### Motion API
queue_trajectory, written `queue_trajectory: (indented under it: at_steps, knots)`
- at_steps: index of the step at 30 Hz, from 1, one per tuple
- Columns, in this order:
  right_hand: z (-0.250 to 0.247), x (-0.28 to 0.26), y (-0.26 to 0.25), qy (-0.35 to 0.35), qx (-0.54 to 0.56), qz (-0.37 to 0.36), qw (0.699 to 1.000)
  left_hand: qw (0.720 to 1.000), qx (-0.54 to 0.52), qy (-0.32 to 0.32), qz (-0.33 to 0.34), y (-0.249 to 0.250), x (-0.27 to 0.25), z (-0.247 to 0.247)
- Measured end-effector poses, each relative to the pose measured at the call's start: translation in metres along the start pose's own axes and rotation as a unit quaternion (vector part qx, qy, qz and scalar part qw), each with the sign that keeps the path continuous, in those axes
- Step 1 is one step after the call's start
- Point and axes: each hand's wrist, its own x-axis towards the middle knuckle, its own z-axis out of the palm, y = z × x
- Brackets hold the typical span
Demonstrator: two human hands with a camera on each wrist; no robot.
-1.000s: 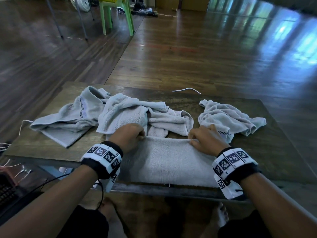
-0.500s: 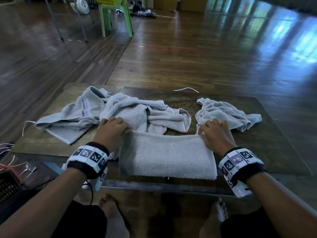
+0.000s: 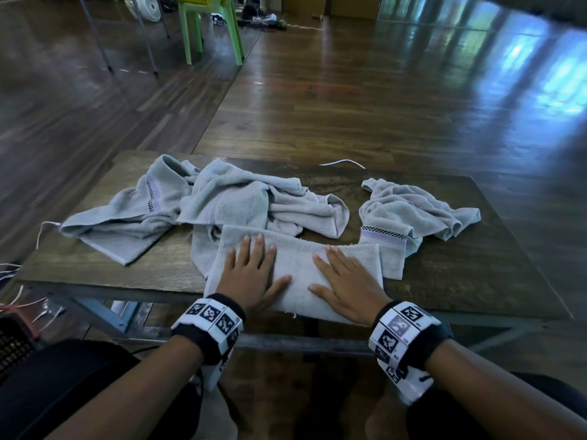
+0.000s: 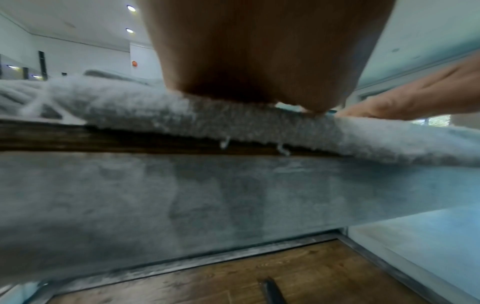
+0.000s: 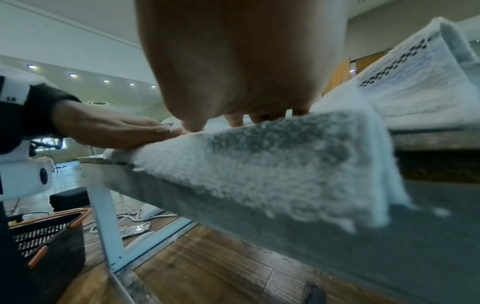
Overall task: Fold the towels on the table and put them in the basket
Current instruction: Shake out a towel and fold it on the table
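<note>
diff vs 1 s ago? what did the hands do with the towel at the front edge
Both hands let go of the folded grey towel's far corners and moved inward, nearer the body. The left hand and right hand now lie flat on top of it, fingers straight, pressing it down. The towel's right end now shows a stepped layer. The crumpled grey towels behind and the dark wooden table are unchanged.

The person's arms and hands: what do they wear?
Both forearms are bare, with no sleeves or gloves. The left hand and the right hand each have a black wrist band carrying white blocks printed with black square markers. No rings are visible.
</note>
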Motion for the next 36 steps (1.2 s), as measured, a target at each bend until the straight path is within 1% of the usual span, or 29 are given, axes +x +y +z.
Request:
queue_trajectory:
  at_steps: [3,5,7,9,11,12,14,16,19,21,24,28,33,36]
  knots:
    - [0.000,0.006,0.014,0.018,-0.063,0.022,0.998,1.000,0.007,0.005,-0.001,-0.011,0.003,0.002]
    - [-0.001,0.005,0.027,0.008,-0.091,0.052,0.994,1.000,0.007,0.010,0.002,-0.016,0.001,0.002]
    - [-0.006,0.001,0.039,0.015,-0.124,0.066,0.990,1.000,0.006,0.011,-0.001,-0.017,-0.001,0.001]
    - [-0.016,-0.005,0.048,0.045,-0.166,0.068,0.983,1.000,0.025,-0.004,-0.012,-0.009,-0.001,-0.004]
    - [-0.027,-0.010,0.057,0.091,-0.179,0.077,0.977,0.999,0.045,-0.016,-0.010,0.009,-0.001,-0.014]
    - [-0.034,-0.011,0.061,0.110,-0.176,0.087,0.974,0.999,0.045,-0.010,0.009,0.022,-0.003,-0.018]
    - [-0.043,-0.012,0.069,0.125,-0.167,0.107,0.972,0.997,0.009,0.003,0.077,0.048,-0.009,-0.025]
    - [-0.049,-0.010,0.075,0.125,-0.144,0.120,0.974,0.989,-0.024,0.020,0.143,0.073,-0.014,-0.022]
    - [-0.052,-0.007,0.083,0.108,-0.113,0.132,0.979,0.978,-0.030,0.064,0.194,0.106,-0.014,-0.010]
    - [-0.051,-0.005,0.087,0.096,-0.108,0.134,0.980,0.977,-0.022,0.072,0.201,0.121,-0.010,-0.004]
    - [-0.048,-0.004,0.092,0.083,-0.094,0.134,0.983,0.970,-0.006,0.109,0.218,0.135,-0.003,0.006]
    - [-0.047,-0.002,0.095,0.082,-0.063,0.138,0.985,0.968,0.003,0.134,0.212,0.147,-0.001,0.012]
    - [-0.047,0.004,0.097,0.099,-0.023,0.132,0.986,0.962,-0.022,0.187,0.195,0.153,0.005,0.015]
    - [-0.047,0.008,0.098,0.093,-0.019,0.124,0.988,0.958,-0.025,0.206,0.199,0.150,0.005,0.018]
